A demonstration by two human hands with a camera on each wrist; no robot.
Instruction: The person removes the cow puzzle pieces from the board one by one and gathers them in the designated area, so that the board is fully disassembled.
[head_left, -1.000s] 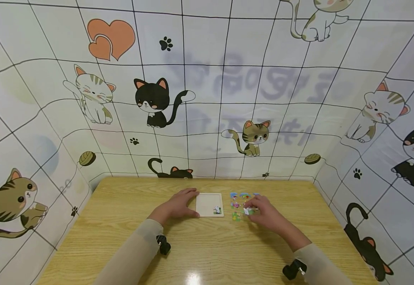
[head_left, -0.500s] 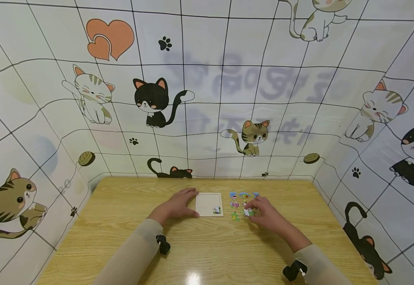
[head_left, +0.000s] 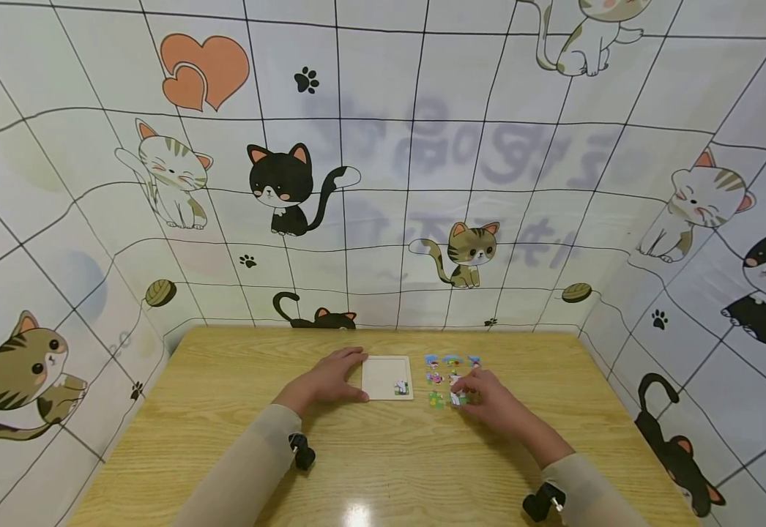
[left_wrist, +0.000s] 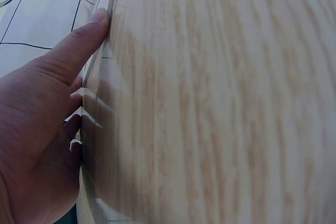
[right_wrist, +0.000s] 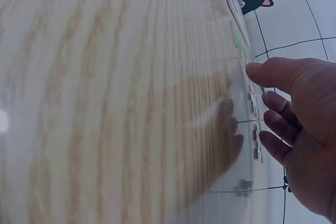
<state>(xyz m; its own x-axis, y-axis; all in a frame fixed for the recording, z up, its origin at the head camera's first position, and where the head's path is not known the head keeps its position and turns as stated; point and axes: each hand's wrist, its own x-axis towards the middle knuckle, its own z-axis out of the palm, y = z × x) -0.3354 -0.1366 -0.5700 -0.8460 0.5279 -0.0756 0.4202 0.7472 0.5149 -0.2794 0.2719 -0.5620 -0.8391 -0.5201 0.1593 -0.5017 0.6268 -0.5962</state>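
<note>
A pale square puzzle tray (head_left: 379,373) lies on the table, with one jigsaw piece (head_left: 401,388) in its lower right corner. My left hand (head_left: 330,377) rests at the tray's left side. Its thumb touches the near corner and its straight fingers lie along the far one; in the left wrist view the thumb (left_wrist: 79,40) meets the rim. Over the loose pieces, my right hand (head_left: 491,399) pinches a jigsaw piece (head_left: 457,400) with white and green print between thumb and forefinger. In the right wrist view, the fingers (right_wrist: 281,121) hang low above the table, and little of that piece shows.
Several loose jigsaw pieces (head_left: 435,378) lie in rows right of the tray, a green one (head_left: 436,400) nearest me. The wooden table (head_left: 383,454) reaches to a cat-print curtain (head_left: 370,278) on three sides.
The right hand's fingertips have shifted slightly left and toward me, with the pinched piece turning a little. More of the piece at the top right now shows. The left hand and tray have stayed put.
</note>
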